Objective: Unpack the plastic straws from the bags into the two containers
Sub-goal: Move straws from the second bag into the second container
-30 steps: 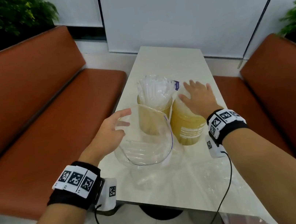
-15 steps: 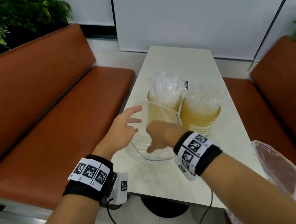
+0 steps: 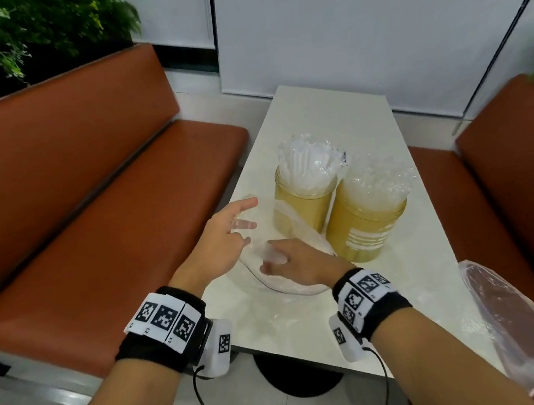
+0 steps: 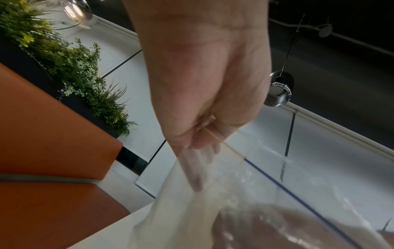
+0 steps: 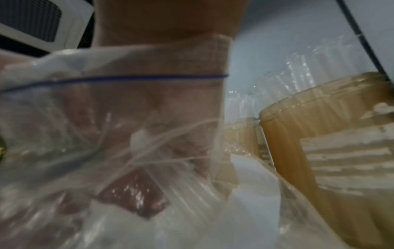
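Two amber containers stand side by side on the white table [image 3: 332, 116]. The left container [image 3: 301, 211] holds white straws [image 3: 308, 165]; the right container [image 3: 363, 233] holds clear straws [image 3: 377, 182]. In front of them lies a clear zip bag [image 3: 292, 287] with a blue seal line. My left hand [image 3: 245, 226] pinches the bag's rim between thumb and fingers [image 4: 204, 139] and holds the mouth up. My right hand [image 3: 269, 259] is inside the bag, its fingers stretched toward the left. In the right wrist view that hand [image 5: 160, 118] shows blurred through the plastic [image 5: 106, 151].
Orange benches flank the table, one on the left [image 3: 87, 212] and one on the right [image 3: 513, 165]. Another clear bag [image 3: 512, 321] lies on the right bench by the table's near corner. Plants stand behind both benches. The far half of the table is bare.
My right hand left the top of the right container, swung left and went into the bag's mouth. My left hand kept its hold on the bag's rim.
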`<state>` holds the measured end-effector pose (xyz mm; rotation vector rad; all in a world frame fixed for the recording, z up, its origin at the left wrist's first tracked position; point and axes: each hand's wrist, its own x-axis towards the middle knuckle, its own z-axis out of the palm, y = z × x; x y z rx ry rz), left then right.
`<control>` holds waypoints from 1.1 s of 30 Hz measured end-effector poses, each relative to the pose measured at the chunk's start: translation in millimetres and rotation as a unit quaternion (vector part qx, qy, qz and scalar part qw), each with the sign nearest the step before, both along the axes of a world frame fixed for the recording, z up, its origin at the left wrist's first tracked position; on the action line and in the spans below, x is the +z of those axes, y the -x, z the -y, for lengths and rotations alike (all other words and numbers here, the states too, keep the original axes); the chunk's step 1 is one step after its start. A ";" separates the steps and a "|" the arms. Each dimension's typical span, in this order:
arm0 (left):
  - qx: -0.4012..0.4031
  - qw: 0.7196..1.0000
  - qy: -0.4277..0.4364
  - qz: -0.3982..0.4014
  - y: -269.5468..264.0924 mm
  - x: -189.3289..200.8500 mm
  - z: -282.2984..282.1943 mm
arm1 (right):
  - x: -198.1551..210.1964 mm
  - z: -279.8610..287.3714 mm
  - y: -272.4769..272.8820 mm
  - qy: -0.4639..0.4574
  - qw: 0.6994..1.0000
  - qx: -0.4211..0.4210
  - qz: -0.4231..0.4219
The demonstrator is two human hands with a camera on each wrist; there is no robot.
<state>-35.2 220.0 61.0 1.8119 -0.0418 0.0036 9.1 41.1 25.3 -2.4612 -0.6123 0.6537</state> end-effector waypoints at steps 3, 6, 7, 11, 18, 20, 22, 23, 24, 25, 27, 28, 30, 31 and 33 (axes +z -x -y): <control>0.002 1.000 -0.006 0.001 -0.4 -0.8 -1.0 | 18.8 11.5 3.0 -0.144 0.989 -0.014 -0.025; 0.001 1.000 -0.009 -0.007 -3.8 -2.1 -0.6 | 51.4 16.0 5.4 -0.220 0.975 0.002 0.008; -0.001 1.000 -0.011 -0.010 -5.4 -2.8 -0.3 | 65.9 17.3 5.6 -0.251 0.968 0.006 0.021; -0.006 1.000 -0.022 -0.016 -12.2 -7.9 -0.3 | 143.5 30.8 1.4 -0.416 0.908 -0.022 0.036; -0.005 0.999 -0.052 0.002 -16.2 -2.3 3.4 | 217.6 91.1 -51.5 -0.541 0.790 -0.146 0.248; -0.007 0.998 -0.055 0.017 -16.5 0.5 4.2 | 207.1 107.4 -71.0 -0.504 0.783 -0.199 0.305; -0.012 0.998 -0.060 0.029 -16.1 3.8 5.3 | 185.6 119.7 -88.7 -0.475 0.789 -0.237 0.309; -0.016 0.997 -0.061 0.034 -15.8 5.3 5.6 | 173.6 123.9 -95.7 -0.465 0.795 -0.255 0.297; -0.021 0.997 -0.060 0.038 -15.4 6.7 6.0 | 161.4 127.8 -102.3 -0.455 0.800 -0.271 0.283; -0.025 0.997 -0.058 0.041 -15.0 8.0 6.4 | 150.1 130.6 -106.9 -0.445 0.805 -0.285 0.270; -0.028 0.997 -0.057 0.046 -14.7 9.8 7.3 | 126.7 133.7 -116.1 -0.408 0.826 -0.300 0.249; -0.028 0.997 -0.057 0.047 -15.0 10.4 7.5 | 115.7 133.2 -118.9 -0.378 0.841 -0.304 0.238; -0.028 0.997 -0.055 0.046 -15.5 10.8 8.1 | 95.6 131.3 -121.3 -0.304 0.867 -0.323 0.226; -0.027 0.997 -0.055 0.045 -15.8 10.6 8.2 | 89.6 130.9 -121.0 -0.273 0.872 -0.339 0.226; -0.024 0.997 -0.058 0.043 -16.9 10.1 7.9 | 82.0 131.6 -121.6 -0.232 0.860 -0.381 0.248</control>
